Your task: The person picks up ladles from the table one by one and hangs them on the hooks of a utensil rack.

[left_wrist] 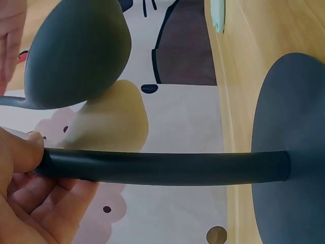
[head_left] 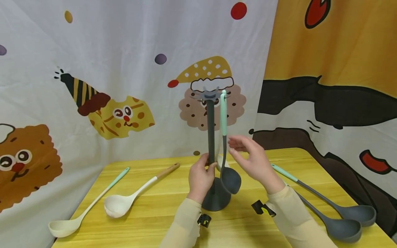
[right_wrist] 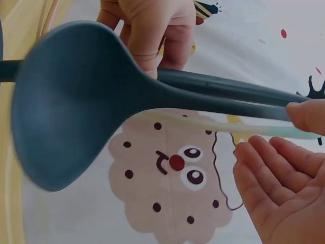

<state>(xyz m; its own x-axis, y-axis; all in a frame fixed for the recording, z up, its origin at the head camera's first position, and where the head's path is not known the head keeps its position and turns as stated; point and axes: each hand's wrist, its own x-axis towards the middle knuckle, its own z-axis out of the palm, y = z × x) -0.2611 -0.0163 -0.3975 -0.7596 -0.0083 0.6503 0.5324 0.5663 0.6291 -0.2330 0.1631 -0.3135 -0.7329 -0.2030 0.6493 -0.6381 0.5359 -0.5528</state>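
A dark grey utensil stand (head_left: 211, 137) rises from a round base (head_left: 217, 201) on the yellow table (head_left: 161, 220). My left hand (head_left: 201, 175) grips its pole low down; the left wrist view shows the thumb (left_wrist: 20, 152) curled over the pole (left_wrist: 162, 168). A grey ladle (head_left: 231, 179) with a mint handle hangs from the top hooks (head_left: 211, 93), its bowl (right_wrist: 71, 112) large in the right wrist view. A cream ladle bowl (left_wrist: 111, 119) hangs behind it. My right hand (head_left: 249, 155) is open beside the ladle's handle, thumb (right_wrist: 307, 114) at the shaft.
Two cream ladles lie on the table's left, one with a mint handle (head_left: 62, 225), one with a wooden handle (head_left: 119, 205). Two grey ladles (head_left: 344, 229) (head_left: 361, 213) lie at the right near the edge. A cartoon-print curtain (head_left: 124, 86) hangs close behind.
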